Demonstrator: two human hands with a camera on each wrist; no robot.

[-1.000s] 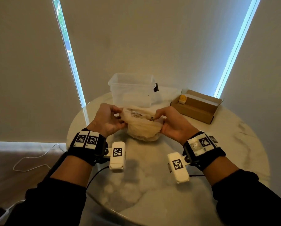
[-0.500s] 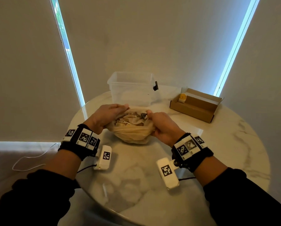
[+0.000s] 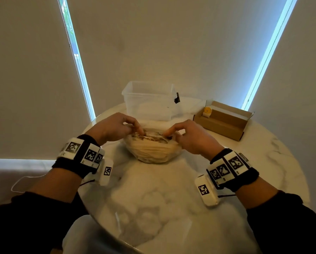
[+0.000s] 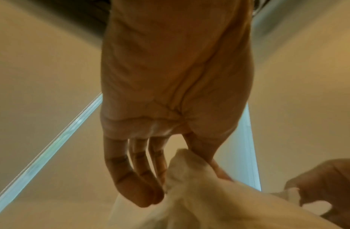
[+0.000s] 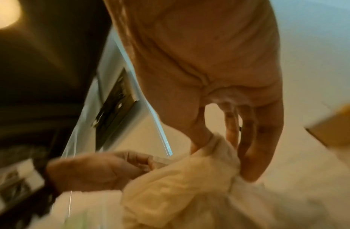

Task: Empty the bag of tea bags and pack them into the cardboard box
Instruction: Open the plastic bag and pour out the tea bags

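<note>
A cream plastic bag [image 3: 153, 152] sits on the round marble table [image 3: 171, 198], its mouth spread wide so that tea bags [image 3: 149, 136] show inside. My left hand [image 3: 115, 128] pinches the bag's left rim [image 4: 182, 168] between thumb and fingers. My right hand [image 3: 190, 136] pinches the right rim [image 5: 219, 148] the same way. The open cardboard box [image 3: 222, 120] lies at the back right, with a small yellow thing [image 3: 207, 110] at its left end.
A clear plastic tub [image 3: 149, 100] stands just behind the bag. Closed blinds hang behind the table, with bright slits at left and right. A white cable [image 3: 25, 182] trails over the floor at the left.
Both hands have pulled the bag's mouth wider and rolled its rim down, so the bag sits lower and the tea bags are exposed. The wrists have moved apart.
</note>
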